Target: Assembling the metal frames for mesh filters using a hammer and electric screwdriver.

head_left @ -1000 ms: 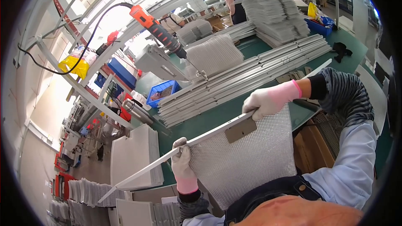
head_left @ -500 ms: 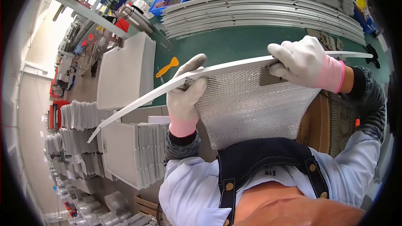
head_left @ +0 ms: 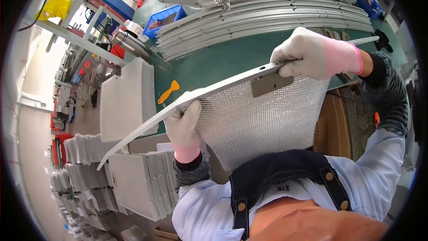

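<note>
A long white metal frame strip (head_left: 223,83) runs slantwise across the view, its left end lower than its right. Along its lower side hangs a silvery mesh sheet (head_left: 263,125), which reaches down to my apron. In a white glove with a pink cuff, my left hand (head_left: 183,122) grips the strip and the mesh edge, thumb in front. Similarly gloved, my right hand (head_left: 298,53) is closed on the strip further right. Between the hands, a small grey metal plate (head_left: 273,85) with a slot lies against the mesh just under the strip.
Beyond the strip is a green worktable (head_left: 200,56) with a stack of long metal strips (head_left: 263,20), a blue bin (head_left: 164,20), a steel flask (head_left: 129,43) and an orange scraper (head_left: 169,92). Stacked white panels (head_left: 122,100) stand at the left. A cardboard box (head_left: 331,127) is at the right.
The strip tilts more steeply, its middle and left part lower in view. Both hands still grip it, and the small plate shows more fully beneath my right hand. The view has shifted somewhat.
</note>
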`<state>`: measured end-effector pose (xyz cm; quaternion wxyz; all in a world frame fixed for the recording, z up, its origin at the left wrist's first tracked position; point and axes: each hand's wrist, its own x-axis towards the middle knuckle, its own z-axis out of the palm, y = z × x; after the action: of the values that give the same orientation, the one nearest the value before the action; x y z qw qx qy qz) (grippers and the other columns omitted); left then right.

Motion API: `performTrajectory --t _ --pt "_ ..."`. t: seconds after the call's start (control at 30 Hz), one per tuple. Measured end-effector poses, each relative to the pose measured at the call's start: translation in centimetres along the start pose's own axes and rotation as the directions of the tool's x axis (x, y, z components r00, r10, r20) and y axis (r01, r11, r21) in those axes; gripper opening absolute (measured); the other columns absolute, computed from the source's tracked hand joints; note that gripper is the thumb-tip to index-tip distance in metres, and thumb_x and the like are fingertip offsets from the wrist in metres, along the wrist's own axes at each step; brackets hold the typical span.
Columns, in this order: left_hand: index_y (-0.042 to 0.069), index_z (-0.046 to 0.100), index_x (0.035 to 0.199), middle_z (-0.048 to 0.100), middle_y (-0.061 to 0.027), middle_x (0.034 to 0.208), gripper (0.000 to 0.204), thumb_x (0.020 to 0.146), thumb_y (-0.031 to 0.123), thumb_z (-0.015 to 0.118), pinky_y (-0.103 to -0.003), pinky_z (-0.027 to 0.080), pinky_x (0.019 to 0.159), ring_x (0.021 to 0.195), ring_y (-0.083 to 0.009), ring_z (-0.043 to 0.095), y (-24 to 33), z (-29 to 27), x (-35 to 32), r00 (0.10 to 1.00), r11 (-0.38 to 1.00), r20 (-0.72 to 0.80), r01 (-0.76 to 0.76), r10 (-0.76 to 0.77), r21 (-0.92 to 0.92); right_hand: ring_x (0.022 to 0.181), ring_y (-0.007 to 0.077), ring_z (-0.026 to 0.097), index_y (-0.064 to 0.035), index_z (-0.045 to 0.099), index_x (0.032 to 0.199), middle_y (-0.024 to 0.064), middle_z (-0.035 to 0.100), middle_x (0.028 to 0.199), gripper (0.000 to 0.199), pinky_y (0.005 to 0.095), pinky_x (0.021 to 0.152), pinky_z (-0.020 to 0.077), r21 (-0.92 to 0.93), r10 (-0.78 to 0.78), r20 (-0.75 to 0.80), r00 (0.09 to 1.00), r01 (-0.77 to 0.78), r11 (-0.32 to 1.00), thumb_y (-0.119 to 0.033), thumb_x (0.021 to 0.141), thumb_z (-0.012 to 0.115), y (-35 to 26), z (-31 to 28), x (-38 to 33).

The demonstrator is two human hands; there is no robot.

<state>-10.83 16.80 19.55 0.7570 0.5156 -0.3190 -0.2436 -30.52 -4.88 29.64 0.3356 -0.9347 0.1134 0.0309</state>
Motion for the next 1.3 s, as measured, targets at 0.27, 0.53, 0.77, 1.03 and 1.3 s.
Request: performTrajectory --t 0.27,0.53,0.77,1.03,1.3 --pt "-0.001 0.058 0.077 0.048 0.0057 0.070 0.005 0.081 -0.002 0.055 -0.021 0.035 0.060 0.064 -0.0035 0.042 -1.9 -1.7 0.2 0.991 0.996 -0.106 -0.080 0.083 0.028 0.065 0.0199 0.059 0.0049 0.064 0.097 0.0143 0.064 0.075 0.026 0.0326 0.065 0.0484 -0.014 -0.254 0.107 0.961 0.257 0.966 -0.017 0.082 0.062 1.1 -0.1 2.1" --pt "-0.006 0.065 0.093 0.063 -0.0005 0.083 0.014 0.083 -0.001 0.057 -0.022 0.043 0.069 0.073 -0.0065 0.054 -0.7 -1.0 -0.6 0.999 0.993 0.029 -0.030 0.027 0.116 0.068 0.0180 0.062 0.0047 0.064 0.103 0.0110 0.066 0.079 0.026 0.0301 0.066 0.0500 -0.053 -0.166 0.158 0.973 0.177 0.983 -0.015 0.086 0.062 0.1 -0.1 0.5" --pt "-0.003 0.053 0.124 0.062 -0.0057 0.099 0.039 0.087 0.005 0.060 -0.026 0.045 0.082 0.086 -0.0118 0.056 0.0 -0.1 0.0 0.982 0.976 0.191 0.035 0.007 -0.213 0.069 0.0192 0.061 0.0048 0.064 0.102 0.0124 0.065 0.078 0.026 0.0313 0.068 0.0492 -0.025 -0.135 0.172 0.976 0.141 0.990 -0.015 0.086 0.061 0.1 0.3 1.2" --pt "-0.001 0.054 0.115 0.055 -0.0044 0.101 0.029 0.089 0.011 0.060 -0.028 0.042 0.088 0.091 -0.0112 0.053 -1.1 -3.4 -0.6 0.997 0.978 0.063 0.046 -0.034 -0.205 0.058 0.0166 0.049 0.0053 0.057 0.080 0.0100 0.051 0.064 0.024 0.0335 0.058 0.0421 -0.063 -0.067 0.164 0.984 0.079 0.995 -0.019 0.083 0.062 2.7 -1.4 -2.7" --pt "0.002 0.055 0.111 0.050 -0.0017 0.100 0.027 0.091 0.019 0.058 -0.024 0.037 0.088 0.093 -0.0084 0.047 -0.8 -2.3 0.3 0.997 0.988 -0.016 0.075 -0.078 -0.135 0.074 0.0140 0.063 0.0023 0.065 0.111 0.0100 0.070 0.088 0.037 0.0258 0.071 0.0517 0.143 0.022 0.007 1.000 -0.022 0.990 -0.011 0.077 0.070 4.8 -3.2 -5.9"
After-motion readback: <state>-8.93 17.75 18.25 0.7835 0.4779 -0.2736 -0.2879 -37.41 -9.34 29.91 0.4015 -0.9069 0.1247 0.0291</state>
